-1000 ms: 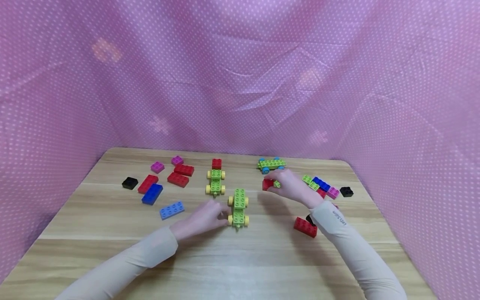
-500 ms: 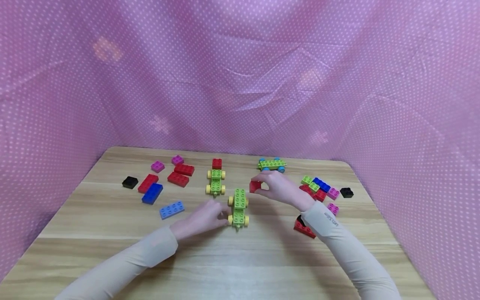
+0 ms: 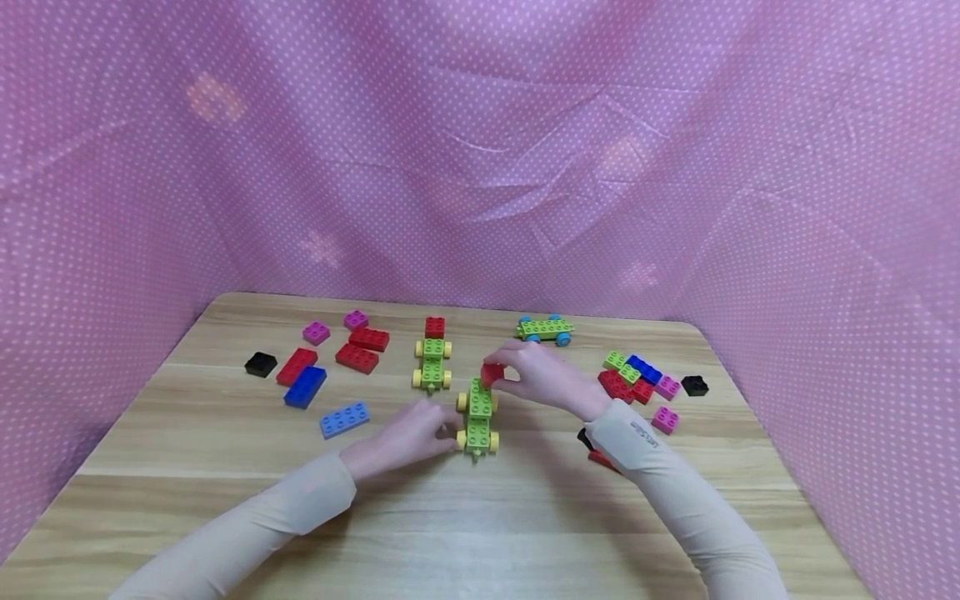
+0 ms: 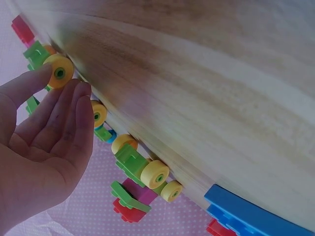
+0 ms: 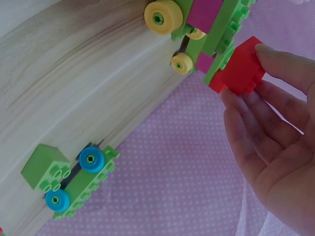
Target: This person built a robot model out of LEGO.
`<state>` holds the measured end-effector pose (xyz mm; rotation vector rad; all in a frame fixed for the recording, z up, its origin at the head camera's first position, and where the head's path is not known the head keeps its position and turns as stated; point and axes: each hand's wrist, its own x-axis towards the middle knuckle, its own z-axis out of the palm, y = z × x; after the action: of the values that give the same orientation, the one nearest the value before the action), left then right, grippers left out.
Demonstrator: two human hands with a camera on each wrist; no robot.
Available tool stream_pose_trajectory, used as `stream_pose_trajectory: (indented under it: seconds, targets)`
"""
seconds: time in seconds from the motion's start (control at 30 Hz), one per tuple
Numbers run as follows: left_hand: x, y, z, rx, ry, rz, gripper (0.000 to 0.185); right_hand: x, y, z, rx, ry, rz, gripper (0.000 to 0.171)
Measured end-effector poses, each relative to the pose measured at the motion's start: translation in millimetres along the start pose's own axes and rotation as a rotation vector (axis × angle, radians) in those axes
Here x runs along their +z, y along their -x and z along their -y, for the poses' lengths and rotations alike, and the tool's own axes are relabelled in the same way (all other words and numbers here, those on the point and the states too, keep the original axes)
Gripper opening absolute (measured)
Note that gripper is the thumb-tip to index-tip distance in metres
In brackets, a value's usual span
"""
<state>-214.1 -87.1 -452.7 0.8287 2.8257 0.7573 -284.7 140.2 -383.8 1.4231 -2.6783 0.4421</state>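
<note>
Only lettering in sight: small dark print on right sleeve [image 3: 639,433], near cuff, head view. Too small and blurred to be read with certainty. Bricks, wheeled pieces, wooden table, dotted pink cloth carried no readable text, number or sign. Wrist views showed no lettering.

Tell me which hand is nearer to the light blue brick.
Left. The left hand rests against the green car, just right of the light blue brick. The right hand is farther right, beyond the car, pinching a red brick.
</note>
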Motion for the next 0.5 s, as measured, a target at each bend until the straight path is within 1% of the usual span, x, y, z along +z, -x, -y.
stream_pose_trajectory:
  seconds: [0.2,0.5]
  targets:
    - [0.1,0.7,0.5,0.023,-0.013,-0.014,0.021,4.3,-3.1,2.0,-0.027,0.034,-0.013,0.028]
    - [-0.5,0.6,0.5,0.006,-0.01,-0.005,0.021,8.2,-7.1,3.2,-0.05,0.037,-0.018,0.029]
